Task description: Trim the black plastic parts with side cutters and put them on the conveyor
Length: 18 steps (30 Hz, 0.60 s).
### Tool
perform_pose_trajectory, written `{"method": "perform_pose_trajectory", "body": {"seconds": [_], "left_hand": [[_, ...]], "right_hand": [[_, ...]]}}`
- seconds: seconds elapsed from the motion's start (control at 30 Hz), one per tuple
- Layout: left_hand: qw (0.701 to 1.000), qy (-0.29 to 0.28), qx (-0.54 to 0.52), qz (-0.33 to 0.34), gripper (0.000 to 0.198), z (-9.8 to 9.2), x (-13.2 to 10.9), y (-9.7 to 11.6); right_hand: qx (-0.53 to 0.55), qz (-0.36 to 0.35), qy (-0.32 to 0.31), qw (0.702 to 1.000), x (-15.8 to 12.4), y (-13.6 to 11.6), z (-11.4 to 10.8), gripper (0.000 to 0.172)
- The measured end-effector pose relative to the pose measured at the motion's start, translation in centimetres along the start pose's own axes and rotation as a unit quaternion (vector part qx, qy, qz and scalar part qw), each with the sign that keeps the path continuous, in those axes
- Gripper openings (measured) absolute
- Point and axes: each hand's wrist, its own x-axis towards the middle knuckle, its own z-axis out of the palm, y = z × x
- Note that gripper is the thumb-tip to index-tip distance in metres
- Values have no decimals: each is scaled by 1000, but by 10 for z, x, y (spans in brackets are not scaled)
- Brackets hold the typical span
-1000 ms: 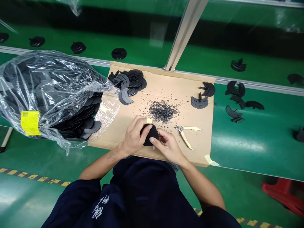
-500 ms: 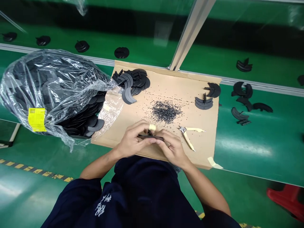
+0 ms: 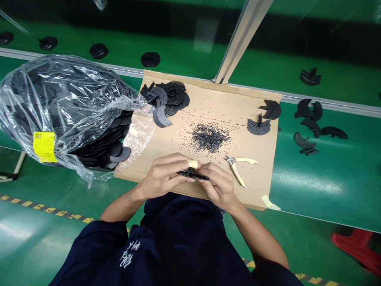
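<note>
A thin black curved plastic part [image 3: 193,175] is held edge-on in front of my body, a short stem rising from its middle. My left hand [image 3: 165,174] is closed on its left end, with yellowish tape around one fingertip. On the right end, my right hand [image 3: 218,183] grips it between thumb and fingers. Just beyond the hands lies a heap of small black bits [image 3: 210,137] on the cardboard sheet [image 3: 205,105]. Nippers with pale yellow handles [image 3: 236,170] rest spread on the cardboard, to the right of my right hand.
A clear plastic bag [image 3: 74,91] full of black curved parts stands at left. A pile of such parts [image 3: 169,99] lies at the cardboard's far left. Others [image 3: 258,125] lie at right and on the green table [image 3: 321,186]. A metal post [image 3: 242,43] rises at the back.
Both hands have turned the black part slightly, so its stem and edge show more plainly, and my left thumb has shifted leftward. The whole view has also moved a little.
</note>
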Motion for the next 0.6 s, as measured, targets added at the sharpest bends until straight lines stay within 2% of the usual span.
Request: {"method": "perform_pose_trajectory", "body": {"seconds": [0.17, 0.33, 0.5, 0.6], "left_hand": [[999, 30, 13, 18, 30, 1, -2, -2], [1000, 8, 9, 23, 31, 1, -2, -2], [998, 54, 23, 37, 27, 6, -2, -2], [998, 46, 5, 33, 27, 9, -2, -2]], "right_hand": [[-12, -20, -7, 1000, 0, -3, -1, 23], [-45, -40, -2, 998, -1, -3, -2, 26], [-28, -25, 3, 999, -3, -1, -1, 24], [-10, -42, 16, 999, -3, 1, 1, 23]]}}
